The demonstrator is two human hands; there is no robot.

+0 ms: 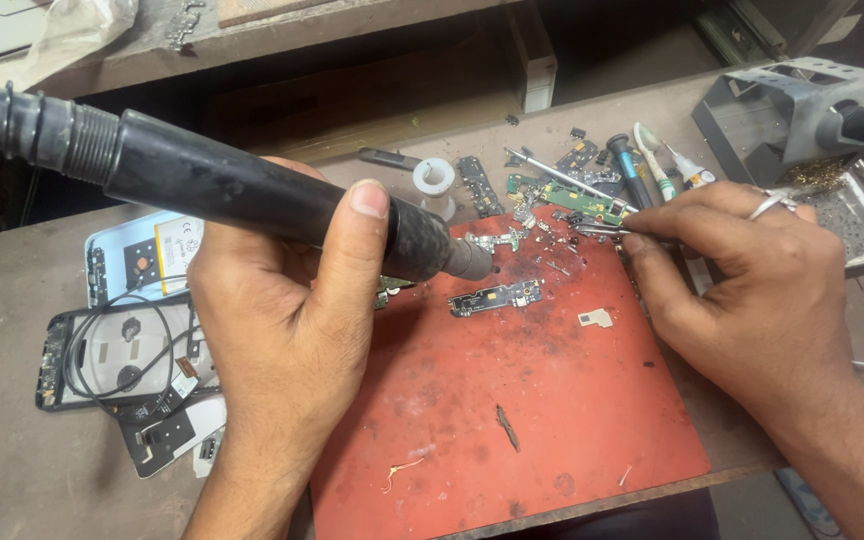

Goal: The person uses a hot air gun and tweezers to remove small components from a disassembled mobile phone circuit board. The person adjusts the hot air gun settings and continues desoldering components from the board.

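On the bench point(12, 470), a red mat point(552, 420) carries a small board point(497, 296), lying just below the nozzle of the hot-air wand point(252, 190); loose chips near it (tiny ones) could blow off if the nozzle dips. The left hand point(282, 330) has its fingers wrapped tight round the wand, thumb on top. The right hand point(752, 290) rests on the mat's edge, fingers pinching tweezers point(602, 230) aimed left; a slip could nudge the board.

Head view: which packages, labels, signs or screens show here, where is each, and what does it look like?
Battery label: pale rectangle with small print, in the opened light-blue phone back left of the left hand.
Plastic bag: crumpled, whitish, top left on the upper shelf.
No lit screens or signs seen.
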